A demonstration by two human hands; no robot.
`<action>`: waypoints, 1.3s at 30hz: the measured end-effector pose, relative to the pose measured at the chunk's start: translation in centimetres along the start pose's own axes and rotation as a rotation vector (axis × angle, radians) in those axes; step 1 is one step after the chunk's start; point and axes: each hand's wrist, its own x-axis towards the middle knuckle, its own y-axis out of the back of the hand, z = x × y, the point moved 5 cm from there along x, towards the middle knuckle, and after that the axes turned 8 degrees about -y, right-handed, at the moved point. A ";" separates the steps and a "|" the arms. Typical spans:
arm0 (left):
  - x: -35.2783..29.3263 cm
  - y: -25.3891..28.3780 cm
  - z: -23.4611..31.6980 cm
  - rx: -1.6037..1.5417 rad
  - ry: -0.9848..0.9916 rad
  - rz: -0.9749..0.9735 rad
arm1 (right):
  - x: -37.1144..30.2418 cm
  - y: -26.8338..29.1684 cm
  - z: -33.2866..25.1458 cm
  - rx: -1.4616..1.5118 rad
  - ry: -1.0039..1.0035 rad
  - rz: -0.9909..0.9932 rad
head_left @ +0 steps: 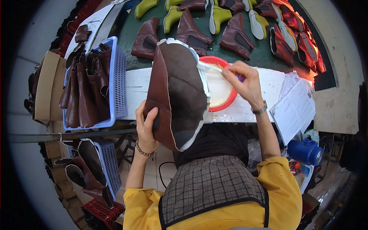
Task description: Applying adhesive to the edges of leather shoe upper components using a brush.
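My left hand (147, 128) is closed round the lower left side of a brown leather boot upper (158, 92), holding it upright. Its dark inner side (184, 88) faces me, and a white, wet-looking band runs along its right and lower edge. In my right hand (245, 81), pinched between the fingers, is a brush (211, 68) coated in white. The brush's tip touches or nearly touches the upper's right edge; I cannot tell which. Behind them a red-rimmed bowl (232, 100) of creamy white glue sits on the white bench, partly hidden by the upper.
Brown ankle boots (235, 36) and lime-green shoe lasts (219, 19) stand on the green table beyond. A blue basket (119, 84) of boot uppers is at left, another basket (109, 165) below it. Papers (293, 109) and a blue jug (304, 152) are at right.
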 end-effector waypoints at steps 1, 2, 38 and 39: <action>0.0 -0.1 0.1 -0.008 -0.001 -0.006 | 1.0 0.2 -0.2 -0.008 0.048 0.029; 0.2 -0.2 0.2 -0.012 -0.019 -0.007 | 1.8 0.3 -0.4 0.022 0.079 0.052; -6.2 2.1 -8.8 -0.289 0.612 0.251 | -0.8 0.9 2.1 -0.750 0.167 -0.075; -6.3 2.2 -8.4 -0.606 0.805 0.249 | -0.8 1.8 1.4 -0.605 0.120 -0.047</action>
